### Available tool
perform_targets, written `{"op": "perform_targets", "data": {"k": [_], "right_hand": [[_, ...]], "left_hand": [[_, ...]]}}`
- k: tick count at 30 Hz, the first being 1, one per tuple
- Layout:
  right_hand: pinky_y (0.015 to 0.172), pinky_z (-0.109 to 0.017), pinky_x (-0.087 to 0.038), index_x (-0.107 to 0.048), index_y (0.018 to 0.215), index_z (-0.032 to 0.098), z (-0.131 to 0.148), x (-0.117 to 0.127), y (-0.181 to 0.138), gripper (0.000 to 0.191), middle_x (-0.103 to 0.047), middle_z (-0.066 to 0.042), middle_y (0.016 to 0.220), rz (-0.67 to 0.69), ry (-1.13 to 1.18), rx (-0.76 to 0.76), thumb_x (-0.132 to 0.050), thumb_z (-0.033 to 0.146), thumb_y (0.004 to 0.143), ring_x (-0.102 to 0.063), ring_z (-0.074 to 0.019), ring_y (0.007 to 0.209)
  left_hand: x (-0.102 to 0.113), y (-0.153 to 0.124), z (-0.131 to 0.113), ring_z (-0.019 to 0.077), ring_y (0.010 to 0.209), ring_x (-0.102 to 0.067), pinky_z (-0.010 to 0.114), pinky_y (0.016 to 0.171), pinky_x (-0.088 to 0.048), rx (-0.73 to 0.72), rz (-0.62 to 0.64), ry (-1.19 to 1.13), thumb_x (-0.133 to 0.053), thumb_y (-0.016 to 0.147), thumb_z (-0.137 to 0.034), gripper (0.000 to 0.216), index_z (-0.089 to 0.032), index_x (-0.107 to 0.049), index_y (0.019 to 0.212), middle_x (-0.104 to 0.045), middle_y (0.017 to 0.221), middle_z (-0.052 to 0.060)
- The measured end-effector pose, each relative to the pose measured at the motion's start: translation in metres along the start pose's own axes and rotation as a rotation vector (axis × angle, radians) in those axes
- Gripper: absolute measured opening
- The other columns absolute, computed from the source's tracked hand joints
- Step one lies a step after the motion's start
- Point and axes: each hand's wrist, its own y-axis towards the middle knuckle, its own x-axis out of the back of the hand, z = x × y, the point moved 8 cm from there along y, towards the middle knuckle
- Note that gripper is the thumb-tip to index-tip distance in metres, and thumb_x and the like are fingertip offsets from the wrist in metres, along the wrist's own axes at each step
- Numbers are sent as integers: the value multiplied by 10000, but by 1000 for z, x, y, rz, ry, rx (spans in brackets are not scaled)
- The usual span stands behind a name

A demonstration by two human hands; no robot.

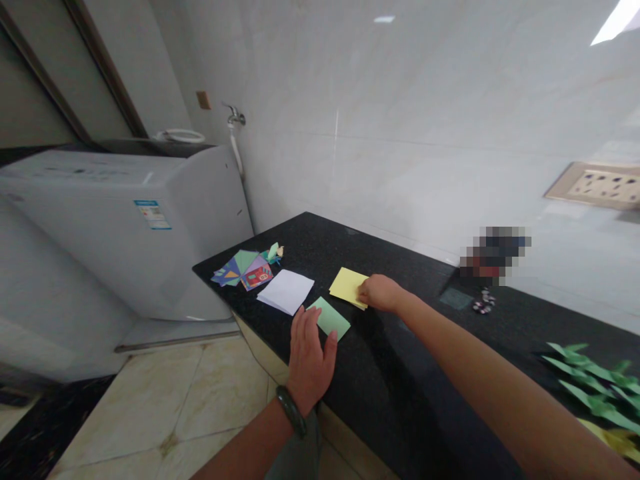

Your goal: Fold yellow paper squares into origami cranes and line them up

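My left hand, with a dark green bangle on its wrist, is open with fingers spread. Its fingertips rest at the near left edge of a small green paper sheet. The fingers of my right hand are curled closed on the right edge of a stack of yellow paper; their tips are partly hidden. Left of both hands lies a stack of white paper. Farther left, a fan of coloured paper lies beside a red patterned card and small folded paper pieces.
The black countertop runs along a tiled wall. A washing machine stands at its left end, below a tap. To the right are a pixelated object, a beaded band and green folded paper leaves.
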Motion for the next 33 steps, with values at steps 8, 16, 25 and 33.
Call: {"op": "perform_targets", "data": {"k": [8,16,25,33], "right_hand": [[696,-255,-413,-709,849,152,-3,-5,0,288,-703,-123,903,7,0,12,-480,326,833,-631,-220,863],[690,-252,-406,-704,855,157,-3,-6,-1,293,-700,-115,920,-8,6,13,-470,333,840,-625,-213,861],[670,-254,-411,-700,859,155,-3,-7,-2,291,-703,-114,901,-18,15,-7,-481,345,834,-630,-220,851],[696,-266,-423,-694,838,156,0,-3,-7,305,-701,-117,896,-28,35,-28,-457,348,844,-636,-232,862]], "left_hand": [[1,0,-1,279,1253,-327,495,998,-346,-14,-5,9,-464,847,-243,436,-95,-351,1241,-459,1227,176],[1,0,-2,282,1233,-352,491,990,-355,-30,-21,6,-476,841,-238,438,-97,-356,1238,-464,1216,172],[2,-1,-2,280,1234,-349,485,992,-358,-35,-20,11,-479,840,-237,441,-94,-355,1238,-467,1215,170],[1,-1,-3,276,1237,-343,480,997,-356,-41,-20,22,-473,844,-239,435,-85,-359,1234,-470,1213,174]]}}
